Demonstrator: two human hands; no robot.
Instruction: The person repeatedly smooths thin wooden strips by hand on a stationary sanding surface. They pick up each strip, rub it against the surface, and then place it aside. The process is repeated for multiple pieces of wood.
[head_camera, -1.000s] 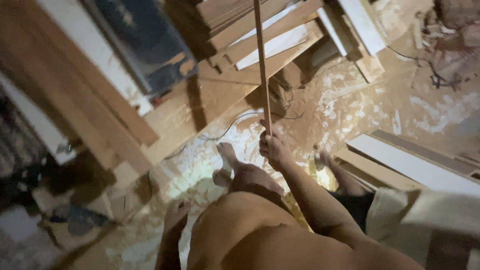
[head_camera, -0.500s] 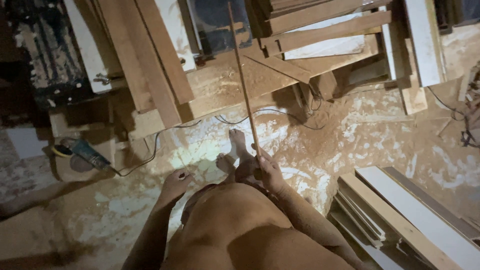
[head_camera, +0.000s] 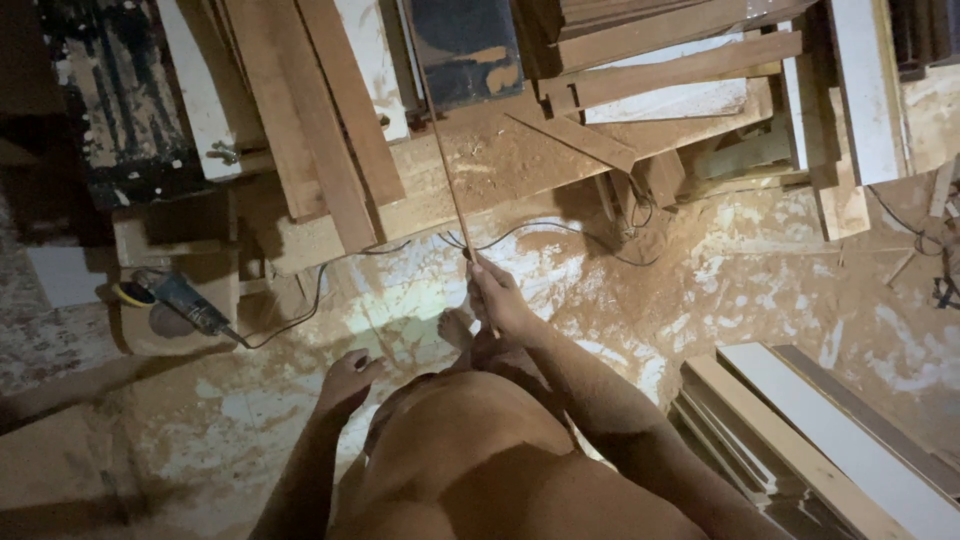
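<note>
Right hand (head_camera: 497, 295) fingers closed around a thin wood strip (head_camera: 445, 170), which runs from the hand toward 11 o'clock over the stacked boards (head_camera: 330, 150). Left hand (head_camera: 345, 380) hangs at 7 o'clock, fingers loosely curled, empty. Grinder (head_camera: 180, 300) lies at 9 o'clock on the sawdust floor (head_camera: 750, 270). Advisable: grip firmly and keep the strip's far end clear of the cable (head_camera: 520, 232).
</note>
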